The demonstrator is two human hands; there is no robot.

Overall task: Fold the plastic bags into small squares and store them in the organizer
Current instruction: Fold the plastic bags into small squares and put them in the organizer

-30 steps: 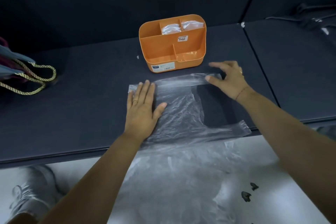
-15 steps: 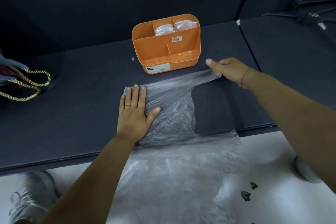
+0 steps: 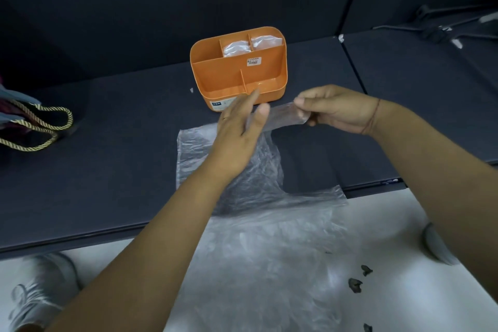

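Translucent, crinkly plastic bag (image 3: 260,176)

One orange organizer (image 3: 229,77), two folded bags (image 3: 235,48), one spread plastic bag (image 3: 194,148), two hands (image 3: 237,132)

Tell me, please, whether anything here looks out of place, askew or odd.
The clear crinkled plastic bag is only half on the dark table; its lower part droops over the front edge. Small dark scraps also litter the white floor below.
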